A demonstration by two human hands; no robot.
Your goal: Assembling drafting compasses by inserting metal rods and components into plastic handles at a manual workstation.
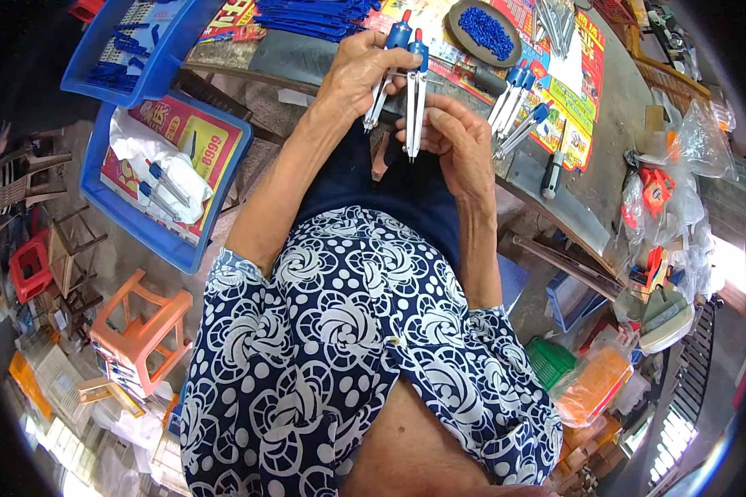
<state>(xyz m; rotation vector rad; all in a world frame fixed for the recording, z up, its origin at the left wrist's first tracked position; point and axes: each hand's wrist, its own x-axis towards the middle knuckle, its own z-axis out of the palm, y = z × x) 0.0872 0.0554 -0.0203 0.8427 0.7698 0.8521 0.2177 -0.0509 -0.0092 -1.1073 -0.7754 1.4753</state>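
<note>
My left hand [359, 73] grips a drawing compass [387, 70] with a blue head, a red tip and metal legs. My right hand [457, 137] holds a second compass [415, 91] of the same kind, upright, its legs pointing down toward my lap. The two compasses are side by side, almost touching, above my dark trousers at the table's near edge. Several more compasses [518, 103] lie on the table just right of my right hand.
A round dish of small blue parts [486, 33] and a stack of blue plastic pieces [311, 16] sit on the table [613, 124]. Screwdrivers [553, 172] lie nearby. Blue trays [162, 166] stand at left, an orange stool [137, 327] below, plastic bags [680, 141] at right.
</note>
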